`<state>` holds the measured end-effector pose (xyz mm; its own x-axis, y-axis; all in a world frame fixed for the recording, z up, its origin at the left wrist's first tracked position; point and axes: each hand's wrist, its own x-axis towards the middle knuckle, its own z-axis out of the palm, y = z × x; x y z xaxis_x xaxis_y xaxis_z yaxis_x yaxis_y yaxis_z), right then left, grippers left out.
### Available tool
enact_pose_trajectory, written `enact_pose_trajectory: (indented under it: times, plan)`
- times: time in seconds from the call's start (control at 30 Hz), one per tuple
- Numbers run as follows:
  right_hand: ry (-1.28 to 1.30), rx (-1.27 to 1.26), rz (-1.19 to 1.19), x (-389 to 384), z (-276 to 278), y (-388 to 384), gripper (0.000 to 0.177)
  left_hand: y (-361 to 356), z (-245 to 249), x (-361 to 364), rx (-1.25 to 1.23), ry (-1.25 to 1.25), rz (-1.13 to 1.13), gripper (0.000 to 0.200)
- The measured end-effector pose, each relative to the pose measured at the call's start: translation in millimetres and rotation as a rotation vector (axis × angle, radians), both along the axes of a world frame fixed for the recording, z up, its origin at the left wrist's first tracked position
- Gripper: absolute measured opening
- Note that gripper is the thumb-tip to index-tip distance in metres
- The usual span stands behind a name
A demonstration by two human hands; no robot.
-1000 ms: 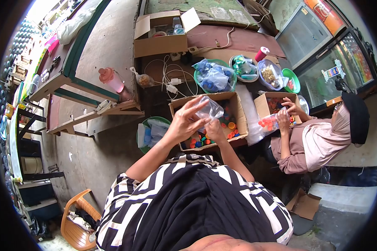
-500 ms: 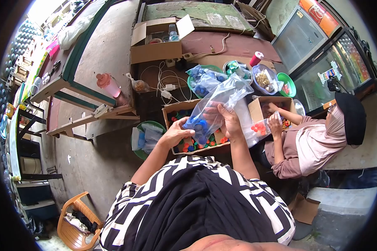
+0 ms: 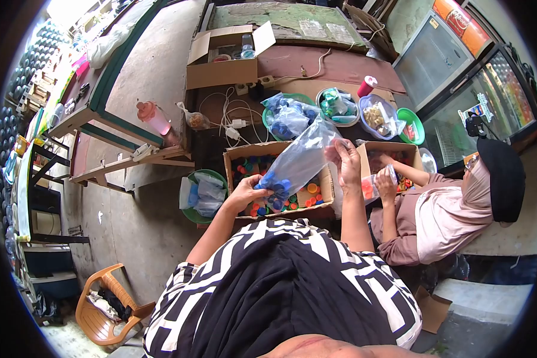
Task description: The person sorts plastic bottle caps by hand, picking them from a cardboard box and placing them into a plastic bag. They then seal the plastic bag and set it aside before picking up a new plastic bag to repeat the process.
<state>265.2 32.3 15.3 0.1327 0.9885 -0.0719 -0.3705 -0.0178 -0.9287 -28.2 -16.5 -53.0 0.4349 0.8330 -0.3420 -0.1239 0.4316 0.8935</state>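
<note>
A clear plastic bag (image 3: 307, 149) with several blue bottle caps (image 3: 276, 186) in its lower end slants across in front of me. My left hand (image 3: 249, 192) is closed on that lower end, thumb beside the caps. At the bag's upper right side is my right hand (image 3: 346, 162), raised, its fingers bent together against the plastic edge. Beneath the bag stands an open cardboard box (image 3: 228, 164) of loose caps in blue, red, green and orange. The bag hides part of the box's contents.
At right, a co-worker (image 3: 423, 221) reaches into another cardboard box (image 3: 370, 149) and holds a bag of orange-red caps (image 3: 370, 186). Behind are a green basin (image 3: 304, 97) with bagged blue caps and a purple basin (image 3: 388, 104). A green tub (image 3: 191, 215) with plastic bags stands left.
My right hand has moved right and slightly up, from behind the plastic to its edge. The bag has tilted and stretched out, uncovering more of the box. The co-worker's bag has shifted slightly.
</note>
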Motion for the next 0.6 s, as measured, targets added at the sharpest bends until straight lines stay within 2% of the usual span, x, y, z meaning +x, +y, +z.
enact_pose_trajectory:
  times: [0.07,0.17,0.23,0.27,0.3,0.37,0.4,0.47,0.5,0.53,0.6]
  plan:
    - [-0.003,0.014,0.032,3,-5,-1,0.016,0,-15,2,0.126,0.097,-0.001,0.036]
    - [-0.092,0.069,0.041,-4,-1,-3,0.016,0,-30,4,0.137,0.152,0.015,0.040]
    - [-0.212,0.100,0.123,-13,8,-5,0.017,-2,-33,8,0.162,0.187,0.012,0.045]
    - [-0.163,0.092,0.191,-17,12,-9,0.018,-2,-34,11,0.188,0.220,0.003,0.049]
    - [-0.157,0.087,0.291,-22,14,-11,0.018,-3,-20,16,0.188,0.220,0.004,0.049]
    - [-0.349,0.133,0.502,-29,15,-16,0.018,-8,24,31,0.243,0.089,0.060,0.057]
    - [-0.348,0.133,0.504,-32,19,-17,0.018,-7,27,38,0.339,0.066,0.112,0.053]
    - [-0.626,0.204,0.647,-36,27,-18,0.018,6,15,42,0.393,0.099,0.108,0.045]
    - [-0.623,0.204,0.650,-34,22,-15,0.018,15,9,42,0.449,0.131,0.102,0.037]
    - [-0.569,0.228,0.584,-33,14,-9,0.018,22,15,44,0.532,0.256,0.122,0.022]
    - [-0.490,0.262,0.489,-28,11,2,0.020,30,30,53,0.543,0.265,0.179,0.014]
